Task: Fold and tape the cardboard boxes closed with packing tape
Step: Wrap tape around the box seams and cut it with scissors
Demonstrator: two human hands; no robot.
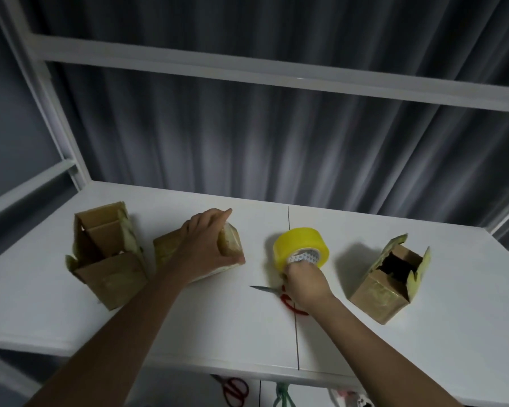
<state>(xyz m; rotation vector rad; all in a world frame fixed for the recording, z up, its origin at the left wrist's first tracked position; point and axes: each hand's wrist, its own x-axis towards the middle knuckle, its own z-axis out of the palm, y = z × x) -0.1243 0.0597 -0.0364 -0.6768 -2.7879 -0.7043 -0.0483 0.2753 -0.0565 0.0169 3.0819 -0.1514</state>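
Three small cardboard boxes stand on the white table (365,348). My left hand (206,245) grips the middle box (231,243), which lies on its side with its flaps closed. My right hand (304,277) holds the yellow roll of packing tape (299,243) by its core, fingers inside the hole. The roll stands on edge to the right of the middle box. An open box (106,257) with raised flaps stands at the left. Another open box (390,284) stands at the right.
Red-handled scissors (266,289) lie on the table just under my right wrist, blades pointing left. A second pair of red scissors (234,390) lies on a lower shelf. White shelf rails frame the table; a grey curtain hangs behind.
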